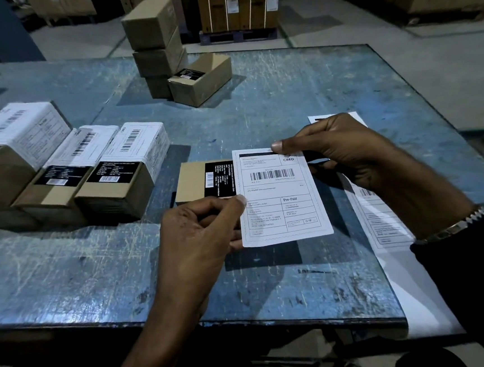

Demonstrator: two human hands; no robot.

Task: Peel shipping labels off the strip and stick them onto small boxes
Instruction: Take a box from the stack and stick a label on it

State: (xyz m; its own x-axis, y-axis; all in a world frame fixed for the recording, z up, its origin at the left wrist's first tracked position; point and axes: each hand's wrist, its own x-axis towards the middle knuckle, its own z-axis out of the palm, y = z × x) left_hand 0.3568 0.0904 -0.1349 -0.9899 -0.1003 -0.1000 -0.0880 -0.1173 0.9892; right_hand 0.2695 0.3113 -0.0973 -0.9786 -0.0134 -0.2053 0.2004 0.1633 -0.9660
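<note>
A white shipping label (280, 197) with a barcode is held in the air above the blue table (67, 271). My left hand (198, 237) pinches its left edge. My right hand (349, 153) pinches its top right corner. Just behind the label lies a small brown box (194, 181) with a black sticker on top, partly covered by the label. The label strip (384, 223) runs along the table's right side under my right forearm and hangs over the front edge.
Three labelled brown boxes (67, 175) stand in a row at the left. A stack of plain boxes (155, 44) and one lower box (202, 78) sit at the back centre. Large cartons and a pallet stand on the floor beyond.
</note>
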